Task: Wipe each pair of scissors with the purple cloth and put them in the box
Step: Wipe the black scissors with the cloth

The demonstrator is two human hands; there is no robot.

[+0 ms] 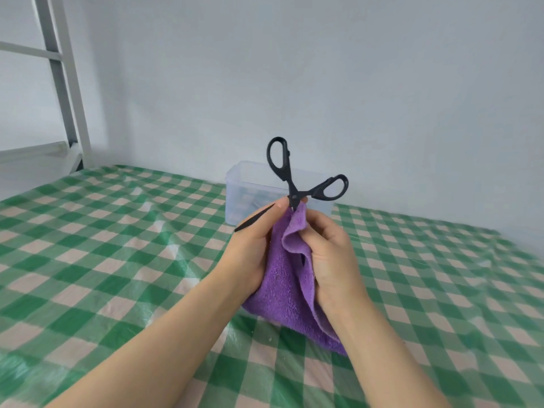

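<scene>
Presently wiping: your left hand (253, 251) pinches the open scissors (290, 184) near the pivot, and your right hand (332, 254) grips the purple cloth (279, 290) round a blade. Next, likely: the box (241, 187) behind.

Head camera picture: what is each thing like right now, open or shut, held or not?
Black scissors, open wide, handles up, pinched by left hand.
Purple fluffy cloth, bunched round one blade, gripped by right hand.
Clear plastic box, upright on green checked tablecloth, no lid seen.

Black scissors (290, 175); purple cloth (287, 278); clear box (247, 184); green-and-cream checked tablecloth (117, 260)
</scene>
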